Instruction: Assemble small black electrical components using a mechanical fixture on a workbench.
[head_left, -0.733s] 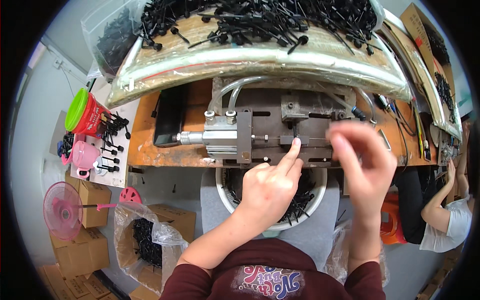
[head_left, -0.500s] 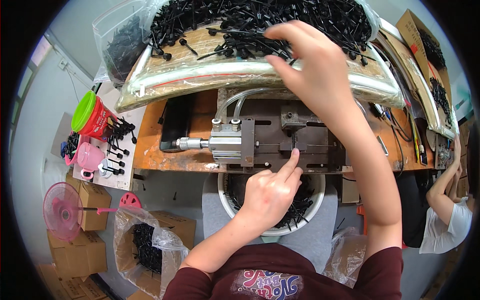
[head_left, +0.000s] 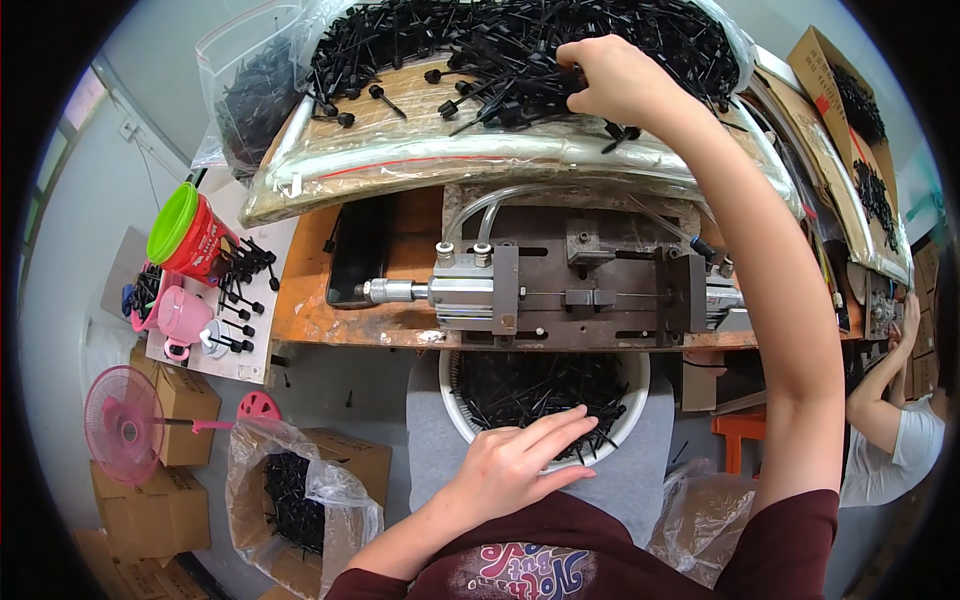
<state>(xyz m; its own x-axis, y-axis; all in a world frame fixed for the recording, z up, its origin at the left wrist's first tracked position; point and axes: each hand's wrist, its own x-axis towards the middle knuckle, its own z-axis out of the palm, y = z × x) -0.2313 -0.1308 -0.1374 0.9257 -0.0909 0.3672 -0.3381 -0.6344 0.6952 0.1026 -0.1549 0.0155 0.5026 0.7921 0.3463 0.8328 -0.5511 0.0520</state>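
Observation:
My right hand (head_left: 628, 85) reaches into a heap of thin black plastic parts with knobbed ends (head_left: 450, 50) on the raised tray. Its thumb and fingers curl around a black part there, partly hidden in the heap. My left hand (head_left: 520, 450) is open, fingers stretched out, over the near rim of a white basket (head_left: 446, 400) on my lap. More black parts (head_left: 540, 385) fill that basket. Between the hands sits a metal fixture with a pneumatic cylinder (head_left: 462, 300) at its left and a small central clamp block (head_left: 590, 298). No black part shows at the block.
The plastic-wrapped cardboard tray (head_left: 420, 165) overhangs the wooden bench (head_left: 305, 300). Left are a red bucket (head_left: 205, 245), a pink cup (head_left: 185, 315), a pink fan (head_left: 125, 425) and a bag-lined box (head_left: 350, 470). A co-worker (head_left: 895, 440) is at the right.
My right hand has moved up and away, into the heap, and its fingers have closed in. My left hand has drawn back from the clamp block to the basket, its fingers now spread.

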